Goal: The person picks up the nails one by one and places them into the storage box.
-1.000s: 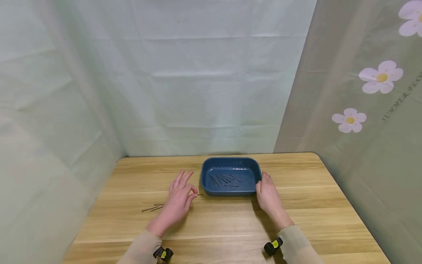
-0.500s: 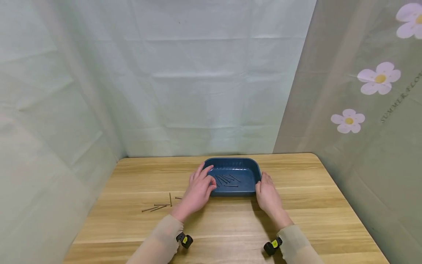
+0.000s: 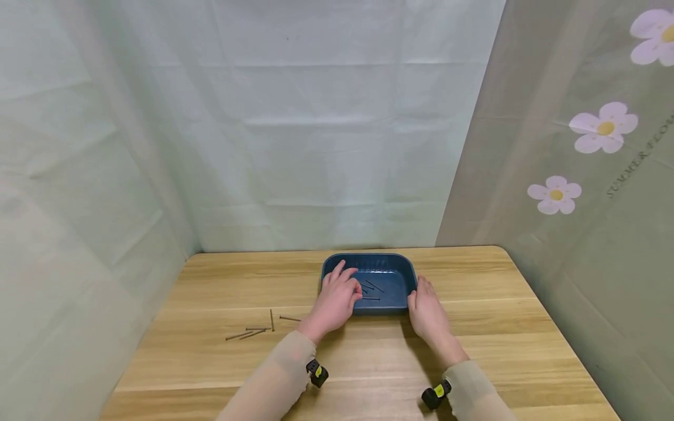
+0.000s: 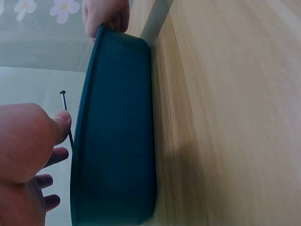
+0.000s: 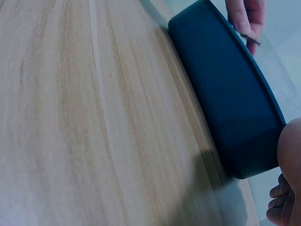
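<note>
The left hand point(image 3: 339, 298) is over the left part of the blue dish point(image 3: 379, 310). Its grip pinches one nail point(image 4: 64, 102) between the thumb and the forefinger, while the other fingers are spread apart. In the left wrist view the head of this nail shows clearly, but the other end goes behind the rim, so one cannot tell if it touches the dish. The right hand point(image 3: 429, 310) holds the dish at its near right corner, with the thumb at the rim and the fingers along the outer side.

The dish stands upright on the wooden surface point(image 3: 368, 362), near its far edge. Inside it lie several dark nails point(image 3: 375, 286); the left hand covers a part of them, so their number cannot be told. To the left of the dish, five loose nails point(image 3: 239, 335) lie on the surface, some of them touching or almost touching.

Both sleeves point(image 3: 279, 377) are beige, and at each wrist sits a small black device point(image 3: 318, 373). Behind the surface hangs a pale cloth point(image 3: 337, 146); on the right side it carries pink flowers point(image 3: 594, 127) with yellow centres.
</note>
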The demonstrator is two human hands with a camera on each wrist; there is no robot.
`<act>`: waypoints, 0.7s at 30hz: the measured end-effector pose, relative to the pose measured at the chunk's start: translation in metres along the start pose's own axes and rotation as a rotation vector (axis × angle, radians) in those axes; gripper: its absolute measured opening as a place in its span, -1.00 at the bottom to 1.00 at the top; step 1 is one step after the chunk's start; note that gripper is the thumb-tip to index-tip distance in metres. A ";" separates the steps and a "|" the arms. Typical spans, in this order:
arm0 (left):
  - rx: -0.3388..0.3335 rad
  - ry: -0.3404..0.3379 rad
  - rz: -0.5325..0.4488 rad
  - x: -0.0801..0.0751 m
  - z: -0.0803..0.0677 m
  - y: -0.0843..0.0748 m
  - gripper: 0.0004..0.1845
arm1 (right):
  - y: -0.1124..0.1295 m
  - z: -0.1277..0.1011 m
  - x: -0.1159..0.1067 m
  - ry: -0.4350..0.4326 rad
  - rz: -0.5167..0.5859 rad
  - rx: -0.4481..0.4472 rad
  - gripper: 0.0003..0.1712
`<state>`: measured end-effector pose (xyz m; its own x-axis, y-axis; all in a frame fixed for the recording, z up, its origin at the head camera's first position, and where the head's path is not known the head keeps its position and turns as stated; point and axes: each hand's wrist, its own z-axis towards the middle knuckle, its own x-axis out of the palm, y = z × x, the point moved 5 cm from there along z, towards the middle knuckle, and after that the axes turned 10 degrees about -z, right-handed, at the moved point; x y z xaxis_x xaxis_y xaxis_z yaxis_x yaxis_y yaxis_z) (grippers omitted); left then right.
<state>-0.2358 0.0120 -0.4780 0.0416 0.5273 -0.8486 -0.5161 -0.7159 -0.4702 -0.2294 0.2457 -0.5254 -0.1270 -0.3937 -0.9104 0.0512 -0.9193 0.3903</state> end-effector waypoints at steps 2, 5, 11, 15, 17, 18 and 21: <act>0.004 0.005 0.008 0.003 0.005 -0.002 -0.86 | 0.000 0.000 0.000 0.002 -0.001 0.002 -0.32; -0.002 0.016 0.019 0.007 0.011 -0.002 -0.85 | 0.000 0.000 0.000 0.002 -0.003 -0.001 -0.32; -0.058 0.081 0.019 0.016 0.024 -0.002 -0.84 | 0.000 0.000 -0.001 -0.007 0.004 -0.005 -0.32; -0.072 0.122 0.048 0.022 0.033 -0.002 -0.84 | 0.000 0.000 -0.001 -0.012 0.004 -0.007 -0.32; -0.069 0.147 0.067 0.025 0.038 -0.003 -0.84 | 0.000 0.000 -0.001 -0.014 0.003 -0.007 -0.32; -0.065 0.160 0.076 0.027 0.041 -0.003 -0.83 | 0.000 0.000 -0.002 -0.015 0.004 -0.006 -0.32; -0.046 0.202 0.109 0.030 0.048 -0.003 -0.81 | 0.000 0.000 -0.001 -0.015 0.004 -0.002 -0.32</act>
<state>-0.2742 0.0523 -0.4904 0.1602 0.3466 -0.9242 -0.4877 -0.7863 -0.3794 -0.2297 0.2459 -0.5244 -0.1415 -0.3977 -0.9065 0.0540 -0.9175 0.3941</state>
